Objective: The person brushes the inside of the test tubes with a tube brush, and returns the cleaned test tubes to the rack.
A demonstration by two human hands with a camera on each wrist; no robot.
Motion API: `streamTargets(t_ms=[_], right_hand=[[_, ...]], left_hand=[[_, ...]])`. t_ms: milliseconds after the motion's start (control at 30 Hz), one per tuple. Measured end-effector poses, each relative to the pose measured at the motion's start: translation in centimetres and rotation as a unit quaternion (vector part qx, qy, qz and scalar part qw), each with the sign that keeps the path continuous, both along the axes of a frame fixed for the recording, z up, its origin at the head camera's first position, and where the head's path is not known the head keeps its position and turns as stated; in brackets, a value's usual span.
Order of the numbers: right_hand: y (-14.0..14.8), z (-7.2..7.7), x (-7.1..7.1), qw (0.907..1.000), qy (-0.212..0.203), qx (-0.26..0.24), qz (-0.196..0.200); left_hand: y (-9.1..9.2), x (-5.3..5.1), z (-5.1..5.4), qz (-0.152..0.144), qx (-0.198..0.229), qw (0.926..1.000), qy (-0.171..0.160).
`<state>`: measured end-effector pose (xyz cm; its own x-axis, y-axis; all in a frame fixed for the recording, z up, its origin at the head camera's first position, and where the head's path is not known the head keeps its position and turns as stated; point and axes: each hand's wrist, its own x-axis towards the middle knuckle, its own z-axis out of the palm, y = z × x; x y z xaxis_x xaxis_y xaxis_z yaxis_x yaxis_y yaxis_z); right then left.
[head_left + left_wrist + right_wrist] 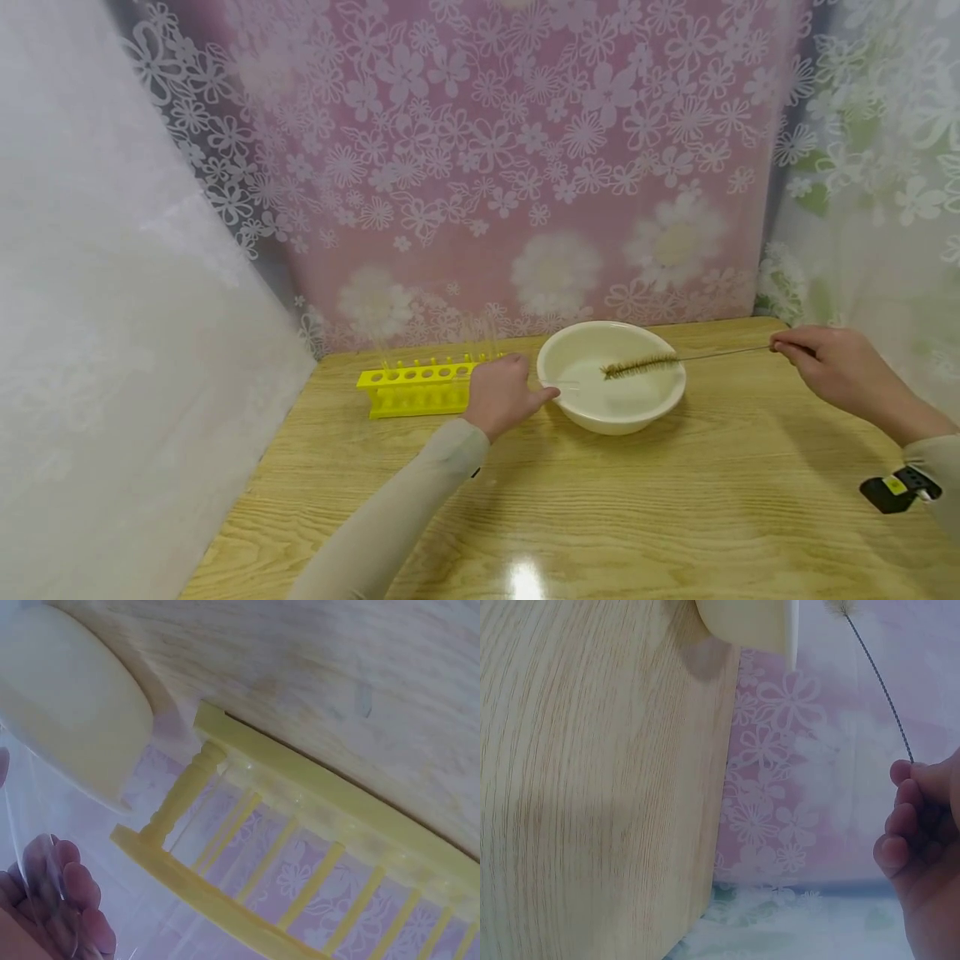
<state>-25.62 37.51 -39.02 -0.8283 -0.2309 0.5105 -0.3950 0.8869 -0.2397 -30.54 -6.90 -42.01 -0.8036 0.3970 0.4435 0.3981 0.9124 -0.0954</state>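
My left hand [508, 396] grips a clear glass test tube [567, 384] lying roughly level, one end reaching over the left rim of a white basin [610, 423]. In the left wrist view, curled fingers [81, 885] show around and behind the glass. My right hand [832, 362] pinches the thin twisted wire handle of a test tube brush [640, 365]. Its brown bristles are over the basin, pointing left toward the tube and apart from it. A yellow test tube rack [418, 411] stands left of the basin, partly hidden behind my left hand.
Several clear test tubes [491, 333] stand upright in the rack. The wooden table [600, 517] backs onto a pink flowered curtain [480, 167], with a white sheet [135, 333] on the left. A black wrist camera [896, 490] sits at my right sleeve.
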Motion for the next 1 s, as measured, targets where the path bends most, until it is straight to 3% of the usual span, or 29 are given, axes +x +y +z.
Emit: streamTargets(t_ms=[267, 600, 1000], right_hand=[[-0.1, -0.1, 0.0, 1.0000, 0.004, 0.004, 0.005], [-0.1, -0.3, -0.1, 0.9999, 0.006, 0.001, 0.009], [-0.1, -0.3, -0.1, 0.9998, 0.017, 0.007, 0.010]], left_hand=[[0.4, -0.3, 0.4, -0.008, -0.063, 0.9975, 0.030], [0.2, -0.6, 0.8, -0.050, -0.126, 0.9876, 0.079], [0.7, -0.7, 1.9, -0.071, -0.154, 0.9803, 0.101]])
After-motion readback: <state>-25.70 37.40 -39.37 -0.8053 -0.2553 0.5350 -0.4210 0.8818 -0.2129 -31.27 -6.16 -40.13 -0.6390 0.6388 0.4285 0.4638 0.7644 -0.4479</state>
